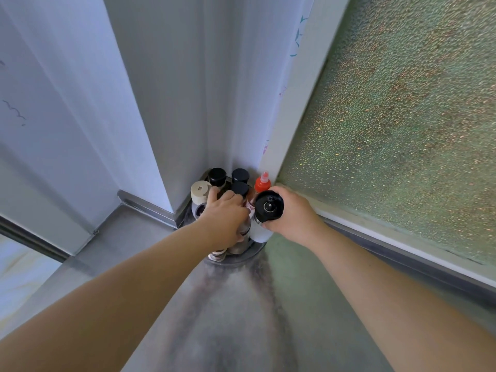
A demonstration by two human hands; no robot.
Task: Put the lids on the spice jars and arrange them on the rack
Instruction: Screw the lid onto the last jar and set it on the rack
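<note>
The round grey rack (248, 255) sits in the corner where the white wall meets the frosted green window pane (402, 130), at twelve o'clock from the person and at the far reach of both arms. It is crowded with upright jars, all long axes vertical: three black-capped jars (240, 189), a cream-lidded jar (200, 191) at nine o'clock of the cluster, and a red-nozzled squeeze bottle (262, 183) at one o'clock.

The right hand (291, 214) is wrapped round a tall white bottle with a black knobbed lid (269, 206), held upright at the rack's three o'clock edge — whether its base rests on the rack I cannot tell. The left hand (224, 220) reaches into the middle of the cluster, fingers curled over a brown-labelled jar (243, 228); a firm grip or a mere steadying touch is hidden.

The bottle lies just beside the cluster, so seating it probably turns on the left hand making a gap — the right is nearer that slot.
</note>
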